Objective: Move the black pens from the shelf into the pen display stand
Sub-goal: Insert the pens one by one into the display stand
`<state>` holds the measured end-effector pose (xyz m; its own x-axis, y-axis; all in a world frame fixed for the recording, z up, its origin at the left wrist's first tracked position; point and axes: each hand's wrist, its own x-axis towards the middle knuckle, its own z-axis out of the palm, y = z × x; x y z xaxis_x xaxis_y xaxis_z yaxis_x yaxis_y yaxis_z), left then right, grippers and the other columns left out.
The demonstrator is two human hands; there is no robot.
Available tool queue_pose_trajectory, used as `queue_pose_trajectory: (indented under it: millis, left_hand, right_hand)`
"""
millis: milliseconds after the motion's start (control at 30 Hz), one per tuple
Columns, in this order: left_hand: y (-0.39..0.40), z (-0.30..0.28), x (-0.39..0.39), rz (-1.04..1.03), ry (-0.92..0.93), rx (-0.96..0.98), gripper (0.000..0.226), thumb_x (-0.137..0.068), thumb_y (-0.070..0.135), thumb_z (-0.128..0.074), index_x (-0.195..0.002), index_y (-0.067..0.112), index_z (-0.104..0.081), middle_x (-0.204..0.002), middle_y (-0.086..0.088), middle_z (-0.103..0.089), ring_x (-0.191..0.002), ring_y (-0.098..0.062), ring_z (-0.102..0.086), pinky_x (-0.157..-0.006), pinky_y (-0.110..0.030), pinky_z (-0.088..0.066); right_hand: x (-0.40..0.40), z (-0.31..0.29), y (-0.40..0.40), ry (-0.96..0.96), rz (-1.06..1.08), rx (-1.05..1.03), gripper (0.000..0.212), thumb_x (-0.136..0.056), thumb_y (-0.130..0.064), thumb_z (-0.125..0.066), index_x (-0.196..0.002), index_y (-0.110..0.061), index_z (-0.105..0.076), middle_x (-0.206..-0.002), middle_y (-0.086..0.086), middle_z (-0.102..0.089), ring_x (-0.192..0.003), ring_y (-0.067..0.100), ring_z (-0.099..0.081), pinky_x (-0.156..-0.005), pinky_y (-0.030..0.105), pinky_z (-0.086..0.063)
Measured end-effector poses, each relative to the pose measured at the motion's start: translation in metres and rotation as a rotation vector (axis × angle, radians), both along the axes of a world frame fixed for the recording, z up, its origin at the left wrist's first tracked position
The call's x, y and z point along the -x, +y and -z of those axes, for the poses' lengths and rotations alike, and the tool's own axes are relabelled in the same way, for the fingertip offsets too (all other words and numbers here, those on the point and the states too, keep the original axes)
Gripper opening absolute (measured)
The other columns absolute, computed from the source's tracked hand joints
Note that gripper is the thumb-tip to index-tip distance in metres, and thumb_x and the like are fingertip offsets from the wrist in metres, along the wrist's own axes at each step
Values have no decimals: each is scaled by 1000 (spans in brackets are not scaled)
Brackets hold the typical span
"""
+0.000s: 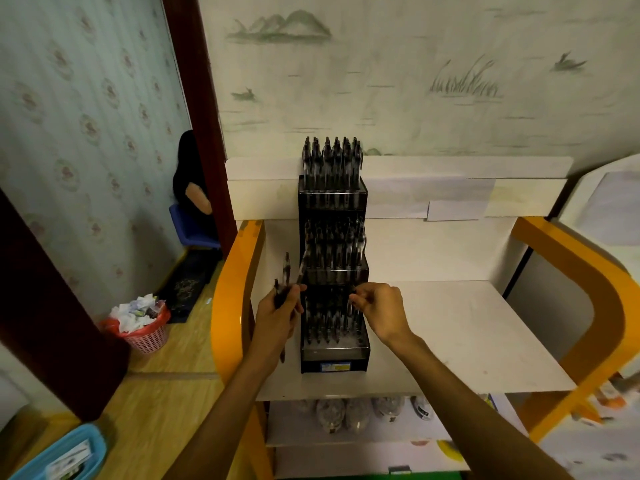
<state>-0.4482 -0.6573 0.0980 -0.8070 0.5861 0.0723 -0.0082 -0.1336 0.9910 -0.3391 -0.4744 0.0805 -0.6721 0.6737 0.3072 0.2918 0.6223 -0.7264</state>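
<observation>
A black three-tier pen display stand (pixel 333 362) stands on the white shelf (pixel 467 341), its tiers holding many black pens. My left hand (pixel 278 311) is just left of the stand's lowest tier and grips a small bunch of black pens (pixel 294 271) that stick up and down out of the fist. My right hand (pixel 379 306) is over the right side of the lowest tier and pinches one black pen (pixel 350 311) that points down among the pens in that tier.
The shelf has orange side frames (pixel 232 289) and a white back panel against the wallpapered wall. Lower shelves hold packets of goods (pixel 349 412). On the floor at left are a pink waste basket (pixel 145 336) and a blue tray (pixel 65 455).
</observation>
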Motion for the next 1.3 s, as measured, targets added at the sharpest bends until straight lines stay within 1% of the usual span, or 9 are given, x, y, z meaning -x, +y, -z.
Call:
queue_pose_trajectory:
  millis: [200,400,633,733,867,967,1067,1167,1300]
  left_hand:
    - [6,-2,-1,52,29,46,26,-106,18,-44,-117,6,-65,-71,-7,-53,-41,-3,-39,-39,-15,-31]
    - [13,2,-3,111,-5,61,23,-104,11,-47,-119,2,-63,-75,-10,-56,-40,-1,-42,-40,-12,-32]
    - [18,5,-5,108,41,79,15,-102,18,-53,-113,11,-61,-83,-5,-69,-47,3,-52,-46,-10,-38]
    - [19,9,-5,109,88,85,14,-98,21,-60,-111,16,-63,-87,-2,-74,-54,4,-58,-56,-11,-42]
    - [22,14,-4,112,138,79,13,-93,21,-68,-106,21,-66,-89,4,-77,-69,1,-68,-60,-10,-52]
    - [24,17,-5,130,162,76,13,-92,22,-70,-104,21,-67,-89,5,-77,-82,-4,-72,-67,-11,-52]
    - [24,19,-4,101,181,132,12,-96,32,-64,-104,25,-68,-89,10,-75,-77,0,-69,-68,-16,-51]
    - [22,20,0,15,107,193,17,-99,39,-58,-96,26,-68,-74,12,-70,-63,-3,-61,-64,-22,-46]
    - [15,20,9,-70,14,174,9,-103,24,-52,-95,24,-57,-78,0,-63,-54,-5,-50,-47,-21,-38]
  right_hand:
    - [-1,8,-3,-113,12,-61,37,-93,-20,-69,-64,1,-59,-58,13,-57,-51,8,-41,-61,23,-36]
    - [-3,13,0,-213,-52,-59,21,-92,-20,-69,-87,-1,-76,-84,12,-74,-82,20,-68,-78,31,-52]
    - [-8,-3,-1,-107,15,-131,12,-88,-11,-67,-92,-15,-77,-84,0,-75,-76,15,-68,-68,16,-44]
    - [-7,-21,-6,109,6,72,12,-88,-12,-68,-94,-16,-78,-80,-5,-74,-74,10,-69,-73,17,-53]
    - [-5,-42,-17,305,-174,550,18,-91,-20,-70,-98,-4,-75,-85,9,-77,-78,23,-74,-72,30,-60]
    - [-8,-47,-21,348,-220,633,25,-93,-20,-68,-97,4,-73,-88,16,-75,-78,26,-74,-67,26,-59]
    - [-8,-45,-21,373,-213,664,26,-96,-16,-62,-99,10,-69,-89,21,-73,-74,23,-74,-64,25,-59]
    - [-9,-43,-14,412,-168,638,23,-100,-13,-55,-96,7,-66,-86,20,-71,-71,25,-72,-68,29,-61]
    - [-16,-32,2,283,-20,282,24,-99,-15,-58,-78,-5,-63,-74,12,-71,-67,20,-72,-72,36,-62]
